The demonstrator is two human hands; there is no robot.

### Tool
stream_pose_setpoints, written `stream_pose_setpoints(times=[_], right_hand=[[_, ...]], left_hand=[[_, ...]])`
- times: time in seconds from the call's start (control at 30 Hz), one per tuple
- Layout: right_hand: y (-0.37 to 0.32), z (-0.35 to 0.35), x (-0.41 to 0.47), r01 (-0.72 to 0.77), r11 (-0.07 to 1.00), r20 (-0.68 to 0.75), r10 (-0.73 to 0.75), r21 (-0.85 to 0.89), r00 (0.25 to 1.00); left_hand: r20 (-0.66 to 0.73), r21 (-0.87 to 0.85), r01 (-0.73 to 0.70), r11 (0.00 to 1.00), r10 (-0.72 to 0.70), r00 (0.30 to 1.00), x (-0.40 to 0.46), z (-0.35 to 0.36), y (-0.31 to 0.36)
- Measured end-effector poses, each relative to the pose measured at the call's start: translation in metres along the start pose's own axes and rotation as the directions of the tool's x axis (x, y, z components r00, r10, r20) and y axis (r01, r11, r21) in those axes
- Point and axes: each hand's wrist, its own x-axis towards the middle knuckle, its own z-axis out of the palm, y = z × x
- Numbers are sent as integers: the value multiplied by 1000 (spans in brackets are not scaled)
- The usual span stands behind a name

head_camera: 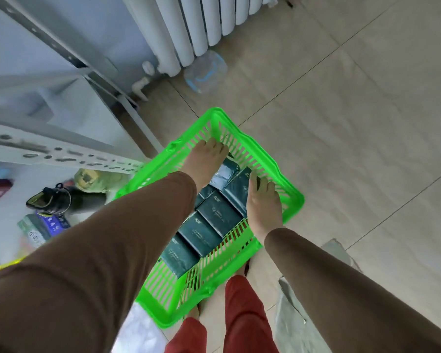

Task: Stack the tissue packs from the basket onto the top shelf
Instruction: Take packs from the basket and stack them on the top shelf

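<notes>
Both hands are lowered into the green basket on the tiled floor. Dark tissue packs are seen lined up inside it. One pack is grasped by the left hand at the far end; another is gripped by the right hand.

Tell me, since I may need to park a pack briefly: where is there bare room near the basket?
Bare tile floor lies open right of and beyond the green basket, up to the radiator. Inside, tissue packs crowd the bottom, with the left hand and right hand among them. Left, the lower shelf is cluttered.
</notes>
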Motion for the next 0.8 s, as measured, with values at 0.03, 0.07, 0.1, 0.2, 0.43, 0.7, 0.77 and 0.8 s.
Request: stream_pose_setpoints(times=[0.03, 0.07, 0.1, 0.2, 0.43, 0.7, 0.77, 0.8], right_hand=[[1, 2, 1, -2, 1000, 24, 2, -19, 1000], [1, 2, 3, -14, 999, 50, 16, -35, 999], [2, 2, 4, -29, 998, 78, 32, -48, 996], [-1, -1, 4, -41, 997, 100, 47, -62, 994], [-30, -41, -29, -126, 862, 190, 35, 492, 981], [-154, -154, -140, 173, 699, -40, -203, 694, 978], [-205, -179, -183, 171, 597, -69, -190, 784, 979], [-230, -188, -204, 170, 532, -78, -190, 829, 979]], left_hand=[[3, 22, 3, 1000, -3, 1000, -3, 4, 1], [-2, 32, 2, 999, -2, 1000, -7, 7, 2], [-8, 32, 2, 999, -2, 1000, -11, 9, 2], [2, -19, 46, 999, -46, 999, -30, 16, 4], [166, -274, 387, 881, -353, 921, -130, 9, -15], [192, -786, 505, 356, -636, 748, -381, -10, -84], [176, -856, 455, 246, -689, 703, -460, -10, -100], [173, -878, 432, 206, -705, 688, -500, -9, -109]])
